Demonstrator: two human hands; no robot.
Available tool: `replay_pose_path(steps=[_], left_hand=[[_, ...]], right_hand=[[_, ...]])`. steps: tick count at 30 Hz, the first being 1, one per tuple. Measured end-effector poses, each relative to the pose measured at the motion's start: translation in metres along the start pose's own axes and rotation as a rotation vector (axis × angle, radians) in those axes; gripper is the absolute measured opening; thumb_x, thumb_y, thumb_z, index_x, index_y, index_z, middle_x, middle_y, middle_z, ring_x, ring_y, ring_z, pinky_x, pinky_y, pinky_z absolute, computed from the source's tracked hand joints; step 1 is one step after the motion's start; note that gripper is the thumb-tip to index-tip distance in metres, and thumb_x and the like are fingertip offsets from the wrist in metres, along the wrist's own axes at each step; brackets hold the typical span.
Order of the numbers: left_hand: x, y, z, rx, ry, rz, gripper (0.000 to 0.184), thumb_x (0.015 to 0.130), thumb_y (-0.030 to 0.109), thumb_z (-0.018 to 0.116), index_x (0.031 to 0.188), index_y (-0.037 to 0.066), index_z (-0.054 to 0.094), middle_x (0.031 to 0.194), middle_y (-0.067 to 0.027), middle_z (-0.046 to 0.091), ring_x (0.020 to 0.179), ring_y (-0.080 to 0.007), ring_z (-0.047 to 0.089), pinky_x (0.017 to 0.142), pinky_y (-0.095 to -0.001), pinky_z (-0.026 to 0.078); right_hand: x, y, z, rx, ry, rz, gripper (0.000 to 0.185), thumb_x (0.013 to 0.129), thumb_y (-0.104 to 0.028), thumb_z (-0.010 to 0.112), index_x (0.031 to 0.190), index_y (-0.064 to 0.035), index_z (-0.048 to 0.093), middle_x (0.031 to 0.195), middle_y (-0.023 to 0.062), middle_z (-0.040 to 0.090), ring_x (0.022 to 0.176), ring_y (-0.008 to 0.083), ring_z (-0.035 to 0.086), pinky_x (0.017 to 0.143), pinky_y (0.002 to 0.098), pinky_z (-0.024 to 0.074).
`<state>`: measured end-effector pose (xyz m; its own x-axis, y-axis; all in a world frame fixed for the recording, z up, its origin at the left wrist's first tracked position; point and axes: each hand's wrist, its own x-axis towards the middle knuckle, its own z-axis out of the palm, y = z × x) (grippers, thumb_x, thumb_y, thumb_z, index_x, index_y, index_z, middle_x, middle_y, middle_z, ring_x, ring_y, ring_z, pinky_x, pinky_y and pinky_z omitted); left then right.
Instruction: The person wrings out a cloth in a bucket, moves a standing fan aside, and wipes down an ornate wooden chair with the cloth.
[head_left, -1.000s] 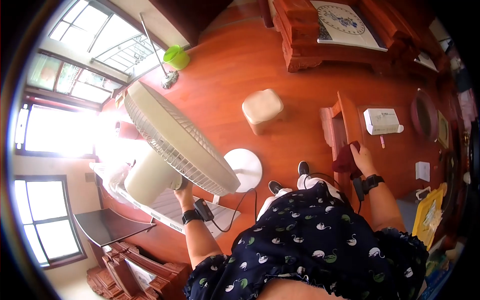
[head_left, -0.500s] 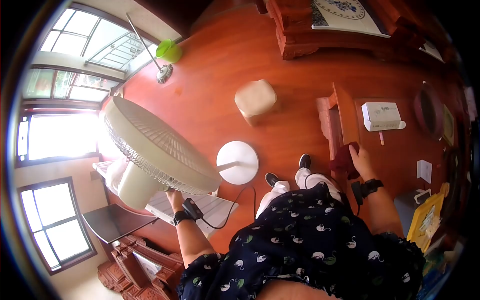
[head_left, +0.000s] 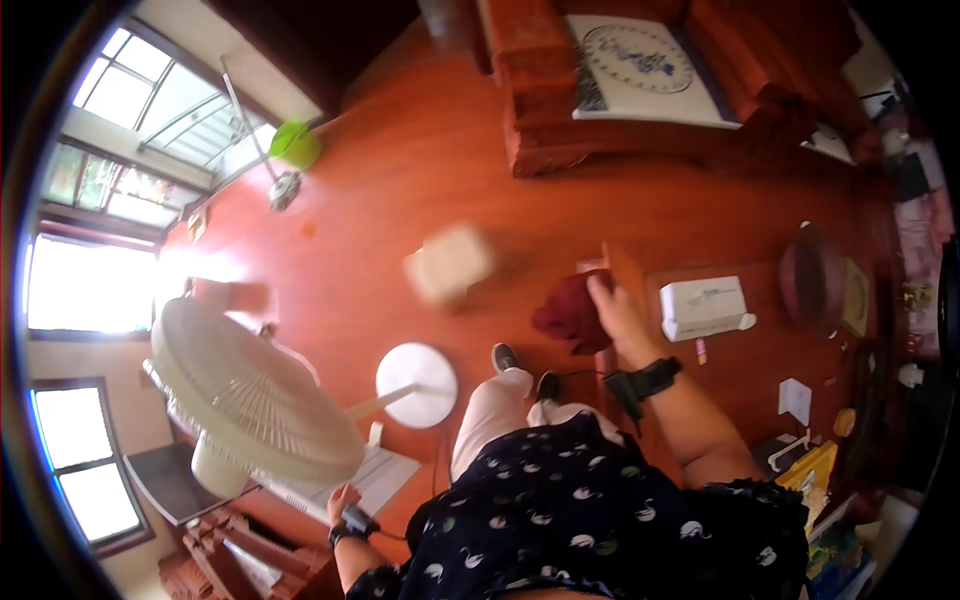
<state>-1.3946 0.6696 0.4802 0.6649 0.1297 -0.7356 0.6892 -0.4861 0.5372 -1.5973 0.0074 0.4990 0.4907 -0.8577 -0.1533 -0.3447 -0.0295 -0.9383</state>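
Right hand (head_left: 622, 318): fingers closed on a crumpled dark-red cloth (head_left: 573, 312), by the left edge of the reddish-brown wooden table (head_left: 740, 375). Left hand (head_left: 344, 503): just beside the rim of a cream, round-caged standing fan (head_left: 265, 405); finger state cannot be told. Round white base (head_left: 422, 402) on floor (head_left: 400, 210).

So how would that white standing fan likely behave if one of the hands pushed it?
Pushed high, the fan could tip, being bulky on top and carried by a slim pole. Its flat, round base seems unlikely to roll. The thin-ribbed grille might flex slightly under pressure.
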Motion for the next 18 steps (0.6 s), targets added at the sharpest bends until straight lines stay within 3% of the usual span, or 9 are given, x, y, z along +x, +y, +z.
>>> replay_pose_path(steps=[2,4,8,10,12,15,18], left_hand=[[-0.006,-0.009,-0.002,-0.136,0.027,-0.057,0.036,0.083,0.024,0.066,0.107,-0.001,0.054,0.09,-0.0117,0.063,0.07,-0.0209,0.063,0.053,-0.0268,0.048],[-0.035,-0.003,0.026,-0.225,0.18,-0.133,0.035,0.083,0.023,0.065,0.108,0.0,0.054,0.091,-0.012,0.062,0.069,-0.0205,0.062,0.051,-0.0265,0.046],[-0.039,0.009,0.085,-0.302,0.228,-0.21,0.034,0.083,0.023,0.064,0.106,0.0,0.054,0.09,-0.0118,0.062,0.068,-0.0202,0.062,0.051,-0.0265,0.046],[-0.04,0.021,0.113,-0.33,0.208,-0.224,0.033,0.083,0.023,0.064,0.106,0.0,0.055,0.089,-0.0117,0.062,0.068,-0.02,0.062,0.051,-0.0266,0.046],[-0.039,0.036,0.139,-0.351,0.184,-0.231,0.033,0.083,0.023,0.064,0.105,0.0,0.055,0.089,-0.0115,0.062,0.067,-0.0199,0.061,0.05,-0.0266,0.046],[-0.037,0.062,0.177,-0.358,0.136,-0.237,0.032,0.083,0.022,0.064,0.104,0.0,0.056,0.088,-0.0114,0.062,0.067,-0.0196,0.061,0.05,-0.0266,0.045],[-0.034,0.091,0.208,-0.343,0.083,-0.216,0.031,0.083,0.022,0.064,0.103,0.0,0.056,0.087,-0.0112,0.062,0.066,-0.0194,0.061,0.05,-0.0266,0.045]], right_hand=[[0.02,-0.044,0.017,0.196,-0.071,0.071,0.05,0.088,-0.039,0.051,0.103,0.008,0.056,0.096,0.0181,0.062,0.095,0.0248,0.058,0.083,0.0334,0.0434],[0.054,-0.058,0.03,0.048,-0.208,0.119,0.046,0.09,-0.037,0.051,0.103,0.0066,0.059,0.095,0.0112,0.063,0.091,0.0197,0.058,0.079,0.0313,0.0447],[0.126,-0.075,0.056,0.087,-0.273,0.083,0.051,0.09,-0.037,0.053,0.103,0.0115,0.056,0.098,0.0111,0.062,0.09,0.0161,0.057,0.078,0.0299,0.0454],[0.164,-0.079,0.062,0.212,-0.284,0.157,0.054,0.089,-0.04,0.052,0.098,0.0134,0.057,0.094,0.0178,0.063,0.09,0.0212,0.058,0.078,0.033,0.0439],[0.205,-0.087,0.058,0.202,-0.293,0.148,0.048,0.09,-0.038,0.051,0.099,0.0077,0.059,0.093,0.0116,0.063,0.088,0.018,0.057,0.077,0.0319,0.0439],[0.256,-0.098,0.047,0.265,-0.14,0.069,0.041,0.09,-0.035,0.05,0.103,0.0023,0.06,0.095,0.0067,0.063,0.088,0.0152,0.056,0.079,0.0292,0.0433],[0.295,-0.121,0.03,0.317,0.012,0.086,0.042,0.09,-0.035,0.05,0.104,0.0037,0.058,0.096,0.0078,0.063,0.088,0.0154,0.057,0.079,0.0291,0.0436]])
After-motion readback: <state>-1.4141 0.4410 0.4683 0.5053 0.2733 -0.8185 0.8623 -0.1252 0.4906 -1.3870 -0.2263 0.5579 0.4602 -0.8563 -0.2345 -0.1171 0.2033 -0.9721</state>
